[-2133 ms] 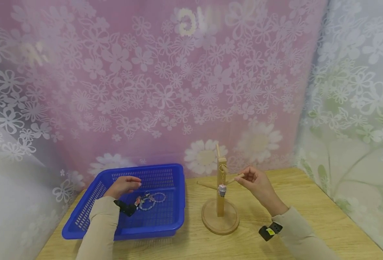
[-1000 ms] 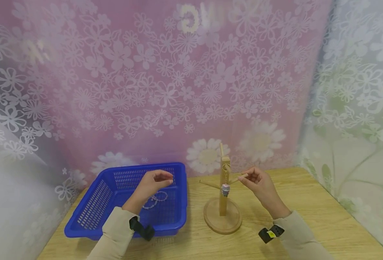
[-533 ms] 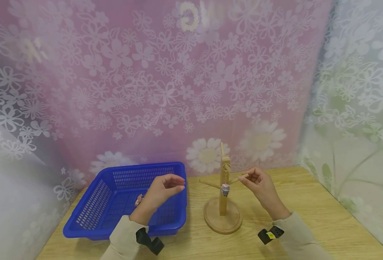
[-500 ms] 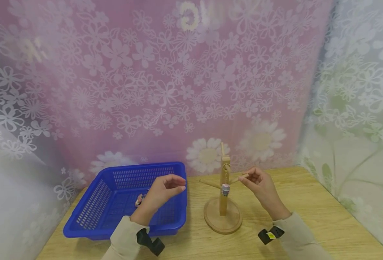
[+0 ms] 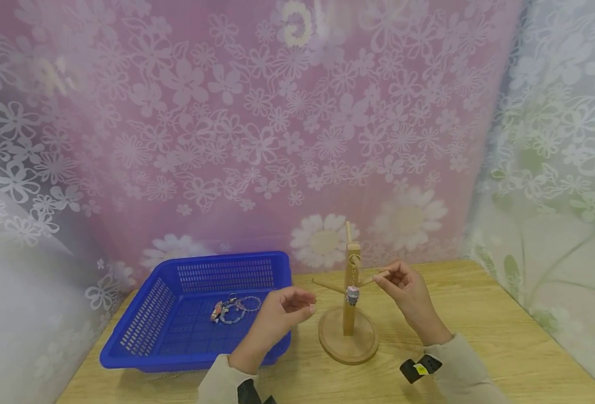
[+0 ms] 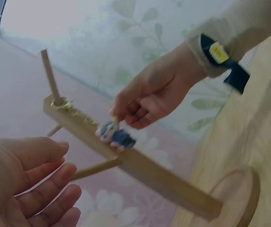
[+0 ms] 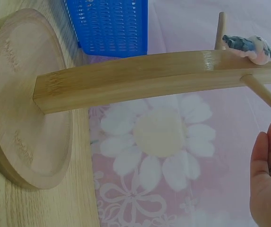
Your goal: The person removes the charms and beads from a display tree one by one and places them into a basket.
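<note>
A wooden peg stand (image 5: 349, 322) with a round base stands on the table. From an upper peg hangs a keychain (image 5: 353, 294) with a gold chain and a small pinkish, blue-grey figure. My right hand (image 5: 407, 292) pinches the tip of the stand's right peg (image 5: 369, 280) between thumb and fingers. Between the basket and the stand, my left hand (image 5: 282, 314) is in the air, fingers relaxed and apart. Nothing lies in that left hand (image 6: 31, 184) in the left wrist view, where the figure (image 6: 115, 135) dangles just beyond its fingertips.
Left of the stand, a blue plastic basket (image 5: 141, 359) holds beaded bracelets (image 5: 233, 314) and a pinkish charm (image 5: 216, 311). Its right wall is close to my left forearm. Flowered curtains (image 5: 257, 140) hang behind the table and at both sides.
My left hand has moved right from over the basket toward the stand, uncovering the bracelets. My right hand stays on the peg, and the keychain still hangs in place.
</note>
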Demonstrator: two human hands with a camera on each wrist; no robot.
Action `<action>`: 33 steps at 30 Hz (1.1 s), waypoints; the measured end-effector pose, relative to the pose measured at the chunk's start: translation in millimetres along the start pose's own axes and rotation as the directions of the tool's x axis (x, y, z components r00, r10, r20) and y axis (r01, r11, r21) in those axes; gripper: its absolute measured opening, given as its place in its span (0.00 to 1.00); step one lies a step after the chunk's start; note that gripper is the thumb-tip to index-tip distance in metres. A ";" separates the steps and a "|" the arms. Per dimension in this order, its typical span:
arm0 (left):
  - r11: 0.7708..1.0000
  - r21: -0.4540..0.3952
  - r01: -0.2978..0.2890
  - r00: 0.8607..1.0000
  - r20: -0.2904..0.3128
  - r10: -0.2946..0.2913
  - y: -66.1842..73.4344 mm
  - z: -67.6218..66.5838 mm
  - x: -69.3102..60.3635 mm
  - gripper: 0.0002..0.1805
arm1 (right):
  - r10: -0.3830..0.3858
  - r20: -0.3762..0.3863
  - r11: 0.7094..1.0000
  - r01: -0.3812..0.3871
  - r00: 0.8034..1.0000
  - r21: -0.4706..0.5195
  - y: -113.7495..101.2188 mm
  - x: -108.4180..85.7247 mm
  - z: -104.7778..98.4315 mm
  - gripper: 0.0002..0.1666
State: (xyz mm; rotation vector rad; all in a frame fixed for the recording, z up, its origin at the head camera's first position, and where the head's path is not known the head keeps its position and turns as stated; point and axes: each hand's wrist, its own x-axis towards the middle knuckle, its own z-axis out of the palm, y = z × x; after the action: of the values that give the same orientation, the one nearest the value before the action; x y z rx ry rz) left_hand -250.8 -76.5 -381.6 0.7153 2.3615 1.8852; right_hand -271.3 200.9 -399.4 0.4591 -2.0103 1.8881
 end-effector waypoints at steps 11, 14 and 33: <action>0.999 -0.001 -0.044 0.999 -0.025 0.044 -4.6 44.4 1.0 0.14 | -0.005 -0.012 0.999 0.005 1.000 0.038 0.4 -2.6 2.2 0.10; 0.999 -0.001 -0.039 0.998 -0.041 0.039 -6.0 52.6 2.2 0.16 | -0.003 -0.014 0.999 0.004 1.000 0.041 0.1 -3.9 3.0 0.11; 0.973 0.179 -0.143 0.934 -0.302 0.193 -16.7 86.8 18.4 0.15 | -0.014 -0.032 1.000 0.015 0.999 0.026 0.6 -6.2 4.3 0.10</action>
State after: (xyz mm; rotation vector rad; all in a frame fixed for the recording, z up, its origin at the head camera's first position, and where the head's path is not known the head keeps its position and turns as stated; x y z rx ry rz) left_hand -246.0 7.1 -415.3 0.6903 2.7493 2.0391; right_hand -266.2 196.7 -403.0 0.4464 -1.9595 1.9032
